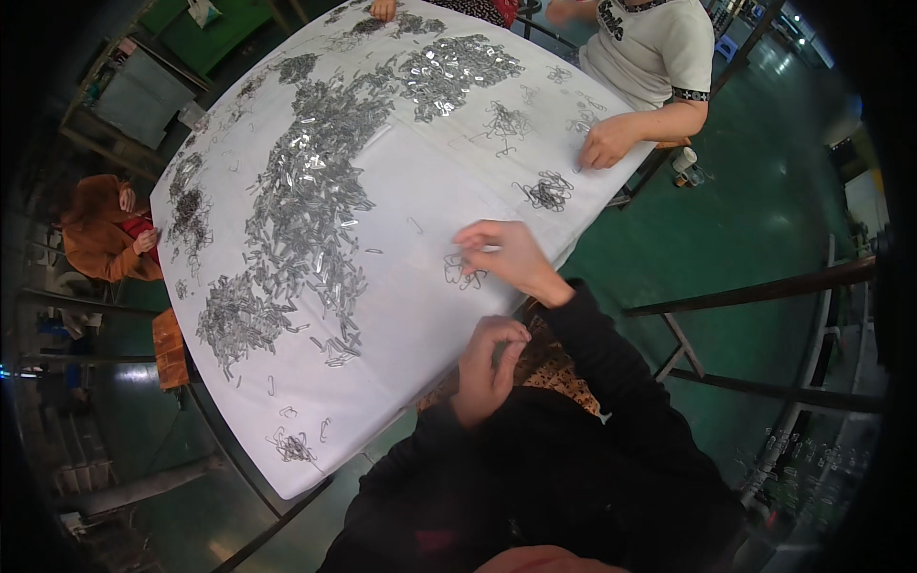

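On the white-covered table (401,181), my right hand (516,256) hovers over a small cluster of bent wire hooks (464,275). Its index finger and thumb are apart, and no item shows between them. My left hand (487,368) is near the table's front edge, with its fingers curled and the thumb tip close to the index fingertip; anything in this pinch is too small to make out. To the left of my right hand lies a single wire hook (415,225). A broad heap of small flat metal pieces (310,191) spreads across the middle of the table.
A co-worker's hand (608,141) is at the right edge beside a wire-hook pile (547,191). Another person in a brown sleeve (94,239) works at the left edge. More wire hooks (293,445) lie at the near-left corner. A wooden stool (170,349) stands left of the table.
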`<control>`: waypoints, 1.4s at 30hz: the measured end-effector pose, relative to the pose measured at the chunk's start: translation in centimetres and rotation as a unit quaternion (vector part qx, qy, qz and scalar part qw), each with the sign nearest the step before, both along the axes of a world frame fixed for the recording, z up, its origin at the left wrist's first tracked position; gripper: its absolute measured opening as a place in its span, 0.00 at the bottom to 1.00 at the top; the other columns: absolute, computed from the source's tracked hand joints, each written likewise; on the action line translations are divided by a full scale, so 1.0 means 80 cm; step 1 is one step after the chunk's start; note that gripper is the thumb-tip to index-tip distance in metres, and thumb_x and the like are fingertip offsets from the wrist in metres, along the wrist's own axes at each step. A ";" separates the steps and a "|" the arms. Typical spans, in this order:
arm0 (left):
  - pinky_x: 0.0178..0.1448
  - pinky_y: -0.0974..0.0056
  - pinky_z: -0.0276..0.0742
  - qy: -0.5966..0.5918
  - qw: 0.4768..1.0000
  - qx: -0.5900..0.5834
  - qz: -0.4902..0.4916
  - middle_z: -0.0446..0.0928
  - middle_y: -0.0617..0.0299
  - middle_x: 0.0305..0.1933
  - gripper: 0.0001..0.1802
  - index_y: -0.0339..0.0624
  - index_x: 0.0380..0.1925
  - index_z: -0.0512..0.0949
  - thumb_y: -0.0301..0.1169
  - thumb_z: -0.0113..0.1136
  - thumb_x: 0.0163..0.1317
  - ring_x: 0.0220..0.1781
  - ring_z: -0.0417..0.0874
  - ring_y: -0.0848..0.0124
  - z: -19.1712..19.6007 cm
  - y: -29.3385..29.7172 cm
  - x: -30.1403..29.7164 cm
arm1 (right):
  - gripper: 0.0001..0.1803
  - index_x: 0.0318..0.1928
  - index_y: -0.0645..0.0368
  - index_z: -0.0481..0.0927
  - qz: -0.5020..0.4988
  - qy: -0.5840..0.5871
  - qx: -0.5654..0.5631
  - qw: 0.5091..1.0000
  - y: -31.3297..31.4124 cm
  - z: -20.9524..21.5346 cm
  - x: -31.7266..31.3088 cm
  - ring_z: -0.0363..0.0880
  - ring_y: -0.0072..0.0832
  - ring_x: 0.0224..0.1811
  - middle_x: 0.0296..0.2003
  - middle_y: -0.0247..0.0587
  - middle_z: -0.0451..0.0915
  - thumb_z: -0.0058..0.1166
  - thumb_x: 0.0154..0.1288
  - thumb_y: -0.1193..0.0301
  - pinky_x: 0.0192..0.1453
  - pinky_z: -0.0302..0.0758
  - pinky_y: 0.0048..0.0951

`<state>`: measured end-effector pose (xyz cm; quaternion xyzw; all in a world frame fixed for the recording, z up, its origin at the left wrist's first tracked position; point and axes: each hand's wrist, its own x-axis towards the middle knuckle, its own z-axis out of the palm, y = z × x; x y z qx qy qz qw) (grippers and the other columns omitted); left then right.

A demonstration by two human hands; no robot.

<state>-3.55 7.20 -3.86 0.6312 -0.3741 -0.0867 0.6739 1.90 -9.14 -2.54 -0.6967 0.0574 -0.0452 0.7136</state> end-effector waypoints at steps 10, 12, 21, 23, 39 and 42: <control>0.43 0.60 0.71 0.041 0.998 0.056 -0.008 0.74 0.57 0.35 0.04 0.39 0.38 0.74 0.25 0.58 0.66 0.37 0.76 0.61 0.009 -0.044 -0.002 | 0.12 0.42 0.66 0.84 -0.190 -0.057 -0.106 0.974 -0.010 0.049 -0.162 0.81 0.20 0.37 0.35 0.40 0.83 0.60 0.56 0.87 0.44 0.77 0.19; 0.43 0.60 0.70 0.037 0.998 0.058 -0.014 0.73 0.57 0.34 0.05 0.40 0.38 0.73 0.26 0.58 0.66 0.37 0.75 0.60 0.010 -0.049 -0.002 | 0.13 0.42 0.67 0.84 -0.204 -0.081 -0.115 0.969 -0.011 0.047 -0.165 0.81 0.20 0.36 0.35 0.40 0.83 0.60 0.55 0.88 0.43 0.77 0.19; 0.46 0.67 0.75 -0.013 0.995 0.098 -0.004 0.77 0.57 0.38 0.05 0.37 0.40 0.74 0.24 0.58 0.66 0.40 0.80 0.68 0.005 -0.059 0.006 | 0.13 0.41 0.70 0.82 -0.264 -0.092 -0.009 0.960 -0.020 0.035 -0.166 0.80 0.22 0.36 0.36 0.42 0.82 0.59 0.54 0.91 0.42 0.77 0.19; 0.48 0.67 0.75 -0.004 0.994 0.107 -0.009 0.77 0.57 0.39 0.05 0.37 0.39 0.73 0.24 0.58 0.66 0.41 0.80 0.67 0.004 -0.060 0.006 | 0.13 0.40 0.70 0.82 -0.280 -0.100 0.004 0.955 -0.018 0.036 -0.169 0.80 0.22 0.36 0.36 0.42 0.82 0.60 0.53 0.91 0.42 0.78 0.19; 0.55 0.57 0.76 -0.338 0.877 0.342 0.023 0.81 0.54 0.46 0.11 0.41 0.40 0.83 0.25 0.53 0.61 0.50 0.79 0.55 -0.095 -0.008 0.315 | 0.12 0.36 0.69 0.84 -0.245 -0.115 -0.022 0.963 -0.019 0.053 -0.170 0.76 0.19 0.32 0.31 0.37 0.80 0.59 0.50 0.92 0.37 0.71 0.18; 0.51 0.57 0.79 -0.364 0.852 0.376 0.006 0.82 0.55 0.40 0.06 0.41 0.33 0.83 0.27 0.59 0.60 0.46 0.82 0.56 -0.119 0.008 0.326 | 0.12 0.36 0.69 0.84 -0.256 -0.102 -0.008 0.961 -0.023 0.053 -0.171 0.75 0.18 0.32 0.30 0.36 0.80 0.60 0.50 0.91 0.37 0.70 0.17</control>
